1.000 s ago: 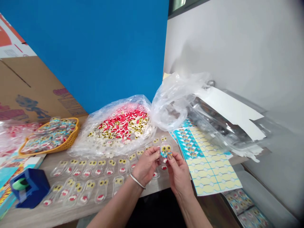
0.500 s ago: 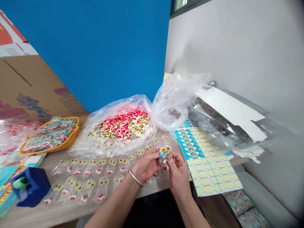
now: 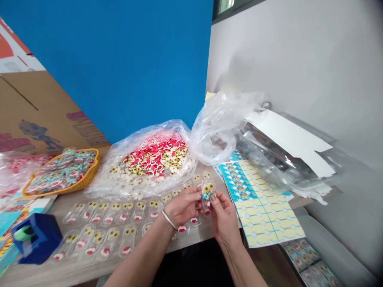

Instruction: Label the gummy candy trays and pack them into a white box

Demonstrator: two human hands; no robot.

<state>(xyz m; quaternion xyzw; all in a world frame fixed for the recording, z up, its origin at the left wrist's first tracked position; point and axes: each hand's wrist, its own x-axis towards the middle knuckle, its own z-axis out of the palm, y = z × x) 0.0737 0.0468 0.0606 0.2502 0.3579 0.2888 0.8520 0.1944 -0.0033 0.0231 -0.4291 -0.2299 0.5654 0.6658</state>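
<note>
Both of my hands are raised together above the table's front edge. My left hand (image 3: 182,207), with a silver bangle (image 3: 169,220) on its wrist, and my right hand (image 3: 224,219) pinch a clear pouch (image 3: 207,197) from either side. The pouch holds a candy with yellow eyes and a red mouth. A small blue and yellow sticker (image 3: 206,194) sits on it, partly hidden by my right thumb. Rows of similar pouches (image 3: 115,223) lie on the table just left of and below my hands.
A plastic bag of loose candies (image 3: 152,161) lies behind my hands. Left of it are a yellow basket of pouches (image 3: 62,172) and a blue tape dispenser (image 3: 37,238). Printed sticker sheets (image 3: 257,203) lie to the right, below crumpled clear plastic (image 3: 218,129).
My hands stay close together, still holding the pouch. The pouch has shifted slightly left and tilted between my fingers. The objects on the table have not visibly moved.
</note>
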